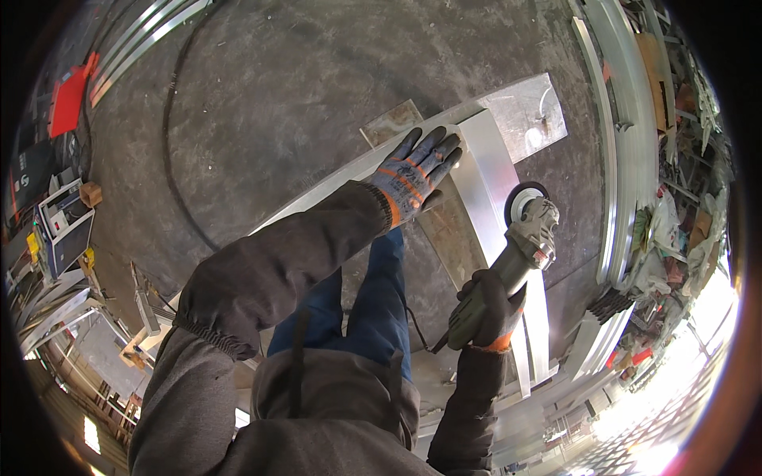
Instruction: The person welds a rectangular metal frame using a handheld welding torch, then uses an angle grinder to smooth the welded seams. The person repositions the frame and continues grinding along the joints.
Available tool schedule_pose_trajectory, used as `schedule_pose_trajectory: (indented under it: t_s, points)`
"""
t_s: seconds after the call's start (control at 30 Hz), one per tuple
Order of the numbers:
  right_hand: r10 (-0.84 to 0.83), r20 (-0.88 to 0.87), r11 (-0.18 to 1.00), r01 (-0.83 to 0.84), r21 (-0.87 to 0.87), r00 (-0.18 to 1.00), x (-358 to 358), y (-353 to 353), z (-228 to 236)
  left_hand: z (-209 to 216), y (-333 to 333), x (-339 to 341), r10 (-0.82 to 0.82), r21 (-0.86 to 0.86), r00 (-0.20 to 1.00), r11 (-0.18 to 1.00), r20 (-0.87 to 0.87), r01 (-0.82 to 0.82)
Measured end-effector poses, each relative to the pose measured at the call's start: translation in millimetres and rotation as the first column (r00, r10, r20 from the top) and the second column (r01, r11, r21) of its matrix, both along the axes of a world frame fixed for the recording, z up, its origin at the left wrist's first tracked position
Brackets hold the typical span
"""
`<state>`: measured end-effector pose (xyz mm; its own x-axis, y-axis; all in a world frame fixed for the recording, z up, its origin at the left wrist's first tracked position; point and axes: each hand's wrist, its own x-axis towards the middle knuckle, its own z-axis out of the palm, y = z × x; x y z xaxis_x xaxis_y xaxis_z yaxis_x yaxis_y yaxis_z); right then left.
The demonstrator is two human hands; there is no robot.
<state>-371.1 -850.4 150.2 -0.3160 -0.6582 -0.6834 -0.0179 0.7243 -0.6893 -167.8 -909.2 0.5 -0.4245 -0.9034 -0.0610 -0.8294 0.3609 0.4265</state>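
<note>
My right hand [486,308], in a dark glove with an orange cuff, is wrapped round the body of an angle grinder [516,255]. The grinder's dark round disc [524,198] points away from me, over or beside the right-hand edge of a silver metal profile [494,178]. From this view I cannot tell whether the disc touches the metal. My left hand [411,176], in a grey glove with orange stripes, lies with fingers stretched out near the corner where that profile meets a second long profile [317,195] running off to the left.
Beneath the corner lie a shiny metal plate [533,119] and a dull flat plate [448,226]. Long metal profiles [631,159] line the right, beside a heap of scrap [675,230]. A dark cable [168,119] curves across the floor at left, near a red object [70,99].
</note>
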Motion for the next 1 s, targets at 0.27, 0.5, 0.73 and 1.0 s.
schedule_pose_trajectory:
  t_s: [0.27,0.5,0.73,1.0]
  points:
    - [0.146,-0.002,0.989,-0.146,0.029,0.989,3.3,-9.2,-10.0,-1.1,22.5,0.5,-0.006,-0.102,1.0,0.995,0.023,0.008]
    - [0.451,-0.245,0.888,-0.458,0.03,0.858,13.9,-20.7,-37.1,51.5,69.0,-55.3,0.691,0.665,0.4,0.711,-0.602,-0.229]
    - [0.627,-0.472,0.719,-0.693,0.044,0.62,13.8,-18.7,-66.2,67.5,48.3,-97.3,0.868,0.864,0.012,0.495,-0.496,-0.094]
    - [0.56,-0.291,0.819,-0.571,0.055,0.776,4.8,-41.8,-78.1,65.3,27.9,-81.7,0.838,0.837,0.06,0.546,-0.543,-0.044]
